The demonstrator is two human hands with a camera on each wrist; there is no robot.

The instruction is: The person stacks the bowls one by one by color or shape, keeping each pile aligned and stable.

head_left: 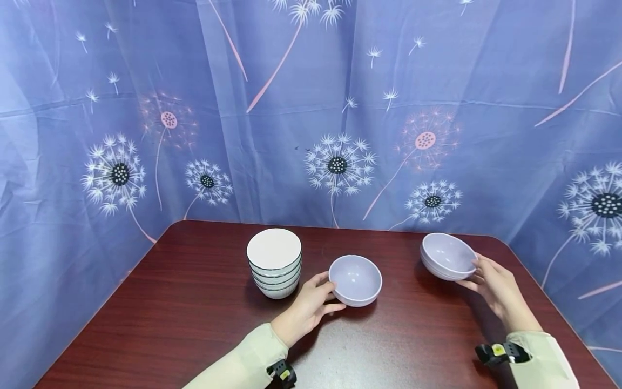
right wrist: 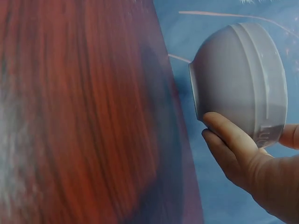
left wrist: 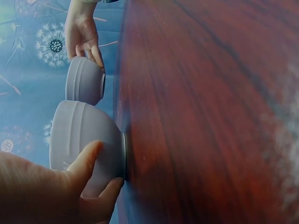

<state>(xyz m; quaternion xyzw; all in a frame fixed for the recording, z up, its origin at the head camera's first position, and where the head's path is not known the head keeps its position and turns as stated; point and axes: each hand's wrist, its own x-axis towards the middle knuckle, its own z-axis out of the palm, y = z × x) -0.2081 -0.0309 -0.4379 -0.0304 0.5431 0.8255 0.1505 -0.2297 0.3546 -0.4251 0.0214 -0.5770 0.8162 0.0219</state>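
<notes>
With thumb and fingers, my left hand [head_left: 311, 305] grips the left side of a pale lavender bowl [head_left: 355, 281] near the middle of the table. In the left wrist view that bowl [left wrist: 86, 135] is upright, its foot at the tabletop. On the right, my right hand [head_left: 495, 289] holds a second lavender bowl [head_left: 447, 256] by its right side. This one is tilted and raised off the table; its foot and ridged outer wall [right wrist: 233, 79] show in the right wrist view. Left of both stands a stack of white bowls [head_left: 274, 265] with dark rims.
The dark red wooden table [head_left: 194, 302] has rounded far corners. A blue curtain [head_left: 291, 135] with dandelion prints hangs behind it and along the sides. Black straps with small devices sit on both wrists, over pale green sleeves [head_left: 248, 359].
</notes>
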